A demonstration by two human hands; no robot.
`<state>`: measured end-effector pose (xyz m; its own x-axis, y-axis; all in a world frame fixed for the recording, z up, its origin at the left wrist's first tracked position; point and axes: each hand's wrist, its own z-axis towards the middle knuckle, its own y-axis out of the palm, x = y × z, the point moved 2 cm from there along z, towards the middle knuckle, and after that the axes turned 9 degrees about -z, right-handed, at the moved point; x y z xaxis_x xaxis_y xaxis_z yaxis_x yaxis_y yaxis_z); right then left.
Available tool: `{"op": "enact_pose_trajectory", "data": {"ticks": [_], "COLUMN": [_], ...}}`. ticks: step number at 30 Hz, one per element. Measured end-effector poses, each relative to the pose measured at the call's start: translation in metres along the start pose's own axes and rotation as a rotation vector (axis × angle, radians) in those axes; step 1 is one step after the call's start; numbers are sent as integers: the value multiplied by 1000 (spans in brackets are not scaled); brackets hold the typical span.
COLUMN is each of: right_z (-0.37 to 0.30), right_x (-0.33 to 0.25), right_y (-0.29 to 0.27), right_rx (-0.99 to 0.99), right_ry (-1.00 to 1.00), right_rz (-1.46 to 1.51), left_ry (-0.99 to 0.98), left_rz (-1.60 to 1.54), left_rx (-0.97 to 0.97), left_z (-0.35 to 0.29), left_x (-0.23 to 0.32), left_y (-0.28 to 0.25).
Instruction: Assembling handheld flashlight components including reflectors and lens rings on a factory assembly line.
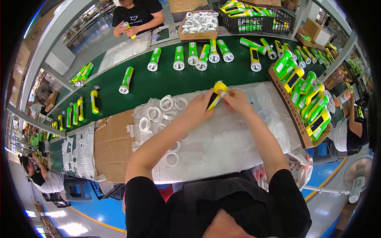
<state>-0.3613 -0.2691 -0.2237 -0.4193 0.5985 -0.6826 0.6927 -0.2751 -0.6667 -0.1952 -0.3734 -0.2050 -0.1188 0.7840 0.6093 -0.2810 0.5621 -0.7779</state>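
Over the work surface in front of me, I hold a yellow and green flashlight (215,97) with a dark panel along its side. My left hand (199,107) is wrapped round its body. The fingers of my right hand (237,100) are closed against its right side near the yellow end, and they partly hide it. Just left of my hands lies a loose pile of white rings (154,114), some of them under my left forearm.
A green conveyor belt (158,85) beyond my hands carries several flashlights. At my right stands a cardboard box (291,109) full of flashlights. Across the belt are a box of white rings (198,36), a black crate (258,24) of flashlights, and a person (137,16) holding a flashlight.
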Motion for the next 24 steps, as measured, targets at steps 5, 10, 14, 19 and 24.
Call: {"op": "enact_pose_trajectory", "data": {"ticks": [5, 10, 14, 19, 24], "right_z": [-60, -128, -170, -201, -204], "right_x": [-8, 3, 3, 5, 6], "right_y": [18, 24, 32, 39, 42], "right_rx": [-89, -236, -435, -631, -388], "right_ry": [-251, -442, -509, -460, -468], "right_rz": [1114, 1156, 1078, 988, 902], "left_ry": [111, -263, 120, 111, 409], "left_rz": [-236, -485, -1062, -959, -565], "left_rx": [235, 275, 205, 133, 219], "left_z": [-44, -60, -49, -65, -81], "left_x": [59, 63, 89, 96, 121], "left_y": [6, -2, 11, 22, 2]}}
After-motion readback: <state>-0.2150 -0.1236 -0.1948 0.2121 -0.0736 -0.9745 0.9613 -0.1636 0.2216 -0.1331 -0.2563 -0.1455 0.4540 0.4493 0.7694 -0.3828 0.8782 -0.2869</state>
